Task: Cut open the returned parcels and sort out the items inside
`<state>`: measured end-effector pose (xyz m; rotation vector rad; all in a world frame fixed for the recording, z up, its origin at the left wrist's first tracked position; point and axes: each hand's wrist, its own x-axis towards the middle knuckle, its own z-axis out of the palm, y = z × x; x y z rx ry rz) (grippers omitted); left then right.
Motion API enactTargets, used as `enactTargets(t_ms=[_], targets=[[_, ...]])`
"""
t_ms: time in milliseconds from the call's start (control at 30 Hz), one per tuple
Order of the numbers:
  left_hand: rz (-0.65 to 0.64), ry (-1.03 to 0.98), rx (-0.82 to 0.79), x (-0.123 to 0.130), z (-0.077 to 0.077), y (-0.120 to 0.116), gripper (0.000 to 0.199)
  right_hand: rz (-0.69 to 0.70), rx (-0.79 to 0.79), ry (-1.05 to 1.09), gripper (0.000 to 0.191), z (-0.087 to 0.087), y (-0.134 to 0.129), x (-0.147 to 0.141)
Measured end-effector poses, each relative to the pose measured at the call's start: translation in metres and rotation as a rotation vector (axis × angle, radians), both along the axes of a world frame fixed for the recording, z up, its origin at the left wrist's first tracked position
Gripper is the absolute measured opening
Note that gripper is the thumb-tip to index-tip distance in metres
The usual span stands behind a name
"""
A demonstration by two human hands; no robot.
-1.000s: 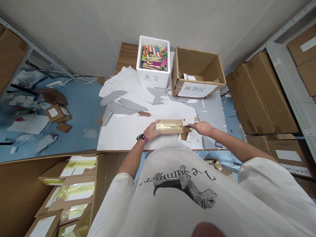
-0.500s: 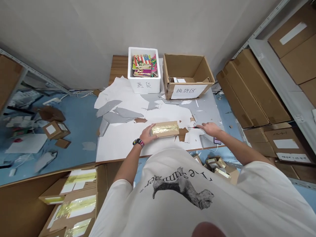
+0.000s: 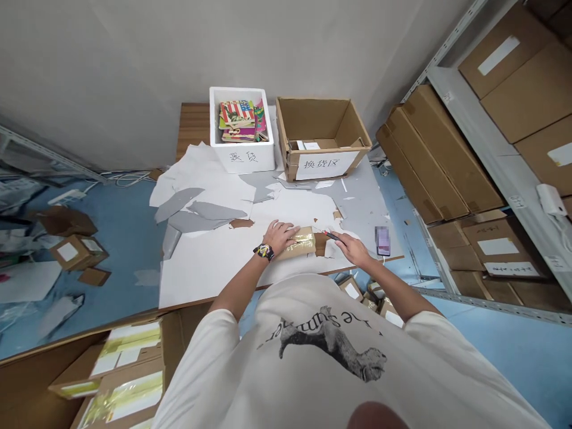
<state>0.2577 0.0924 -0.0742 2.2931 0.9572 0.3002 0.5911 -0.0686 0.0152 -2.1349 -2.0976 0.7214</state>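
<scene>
My left hand (image 3: 277, 236) is laid over the left end of a small cardboard box (image 3: 300, 248), gripping it against the table, with a colourful watch on that wrist. Shiny yellowish tape runs along the top of this box, and part of it is covered by my fingers. In my right hand (image 3: 353, 249) is a slim knife (image 3: 330, 235) with a black and red handle. Its thin tip points left, close to the box's far right corner. Whether the tip touches the box I cannot tell.
Torn white and grey paper covers the table (image 3: 201, 256). At the back stand a white foam box (image 3: 243, 158) with books and an open carton (image 3: 330, 164). A phone (image 3: 382, 241) lies at the right. Shelves of cartons (image 3: 442, 161) rise beyond; taped parcels (image 3: 129, 375) fill the lower left.
My right hand has brought the knife leftward to the box. My left hand has shifted from the box's end onto its top. The whole view has turned slightly, showing the phone fully.
</scene>
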Motion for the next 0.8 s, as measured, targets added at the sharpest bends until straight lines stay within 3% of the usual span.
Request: enactTargets(t_ms=[100,300,400,500,633,800], targets=[[-0.033,-0.016,-0.010,0.002,0.001,0.001,0.041,-0.028,0.006,0.025,0.056,-0.004,-0.007,-0.001],[-0.020,0.042,0.020,0.019,0.009,-0.003,0.047,-0.162,0.091,0.147,0.064,-0.019,-0.007,-0.016],[0.045,0.061,0.021,0.016,0.008,-0.012,0.049,-0.257,0.095,0.184,0.069,-0.029,-0.001,-0.026],[0.134,0.054,0.000,0.010,0.004,-0.021,0.054,-0.336,0.085,0.212,0.078,-0.040,0.013,-0.044],[0.159,0.023,-0.001,0.008,0.002,-0.029,0.070,-0.385,0.036,0.328,0.099,-0.055,0.043,-0.080],[0.236,0.040,-0.029,0.017,0.004,-0.028,0.074,-0.444,-0.012,0.367,0.096,-0.069,0.062,-0.105]])
